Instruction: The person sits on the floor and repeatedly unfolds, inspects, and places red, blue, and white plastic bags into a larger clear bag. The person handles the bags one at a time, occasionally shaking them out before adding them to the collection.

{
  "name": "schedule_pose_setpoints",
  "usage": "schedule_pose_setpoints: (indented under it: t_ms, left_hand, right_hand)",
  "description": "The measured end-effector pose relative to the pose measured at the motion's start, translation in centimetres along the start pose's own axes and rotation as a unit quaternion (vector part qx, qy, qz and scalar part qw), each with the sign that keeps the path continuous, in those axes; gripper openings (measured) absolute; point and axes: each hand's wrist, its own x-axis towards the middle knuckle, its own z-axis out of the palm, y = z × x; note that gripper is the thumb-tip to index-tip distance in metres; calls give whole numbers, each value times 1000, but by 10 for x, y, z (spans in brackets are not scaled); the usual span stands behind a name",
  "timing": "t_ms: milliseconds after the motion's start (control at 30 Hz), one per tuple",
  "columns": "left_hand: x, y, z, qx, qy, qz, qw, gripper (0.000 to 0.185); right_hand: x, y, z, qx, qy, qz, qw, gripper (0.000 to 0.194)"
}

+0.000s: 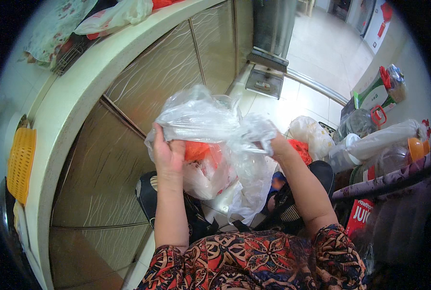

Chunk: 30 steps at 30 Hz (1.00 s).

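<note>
Stretched between my two hands is a clear plastic bag (201, 121), crumpled and partly blurred. My left hand (167, 148) grips its left end, thumb on the outside. Its twisted right end is gathered in my right hand (273, 141), whose fingers are mostly hidden by the film. Below the bag, an orange-red plastic bag (197, 150) shows beside a whitish plastic bag (206, 177) between my knees. More white plastic film (249, 188) hangs down to the right of these. What the lower bags contain cannot be made out.
Cabinet doors (161, 61) under a counter (61, 98) rise on my left; a yellow basket (21, 165) sits on top. Ahead lie a dustpan (264, 84) and broom head (268, 59). Bags (311, 136), a plastic jug (356, 123) and a red box (360, 215) crowd the right side.
</note>
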Motion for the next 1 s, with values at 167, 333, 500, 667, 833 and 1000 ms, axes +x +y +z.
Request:
schedule_pose_setpoints:
  t_ms: [167,333,500,667,833,1000]
  left_hand:
    - [6,22,-16,74,-54,118,989,50]
    - [7,29,-21,-104,-137,29,985,58]
    - [-2,6,-14,-16,-110,60,992,61]
    - [-9,-1,-10,-5,-40,30,999,51]
    - [-3,11,-10,-110,-82,50,989,48]
    - [-2,-2,-1,-71,-57,17,996,45]
  right_hand:
    - [-5,-18,-32,87,23,12,996,37]
    - [2,-44,-2,270,-55,111,955,39]
    - [13,-37,44,-108,-165,-67,978,45]
    - [-4,-26,43,-129,-61,-63,988,49]
    - [-3,-24,10,334,207,25,919,35]
    - [-8,-25,-17,252,140,-58,956,30]
